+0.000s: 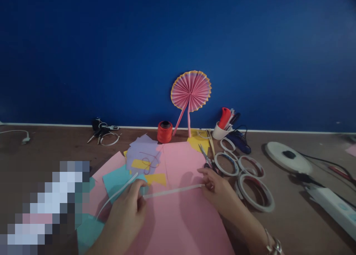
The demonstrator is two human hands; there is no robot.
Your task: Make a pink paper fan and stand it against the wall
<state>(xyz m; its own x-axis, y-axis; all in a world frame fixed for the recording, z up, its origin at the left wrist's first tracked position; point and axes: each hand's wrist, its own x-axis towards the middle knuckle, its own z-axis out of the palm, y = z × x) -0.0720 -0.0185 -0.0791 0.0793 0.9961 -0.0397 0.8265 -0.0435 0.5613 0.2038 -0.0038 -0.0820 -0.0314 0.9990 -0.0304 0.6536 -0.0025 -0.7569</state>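
Note:
A whitish strip of tape (172,191) stretches across a large pink paper sheet (183,218). My left hand (130,203) is closed on the strip's left end, thumb and fingers pressed together. At the other end, my right hand (217,188) pinches the tape between thumb and fingers. A second narrow white strip (115,193) curves out beside my left hand over blue paper (114,179); whether it joins the tape is hidden. Scissors (207,158) lie just beyond my right hand, and several tape rolls (256,193) rest to its right.
A pleated pink paper fan (191,91) leans against the blue wall. Near it stand a red thread spool (165,132) and a white cup (220,131) of pens. Purple paper (143,149) lies left, keys (101,130) farther back. A power strip (333,210) sits at right.

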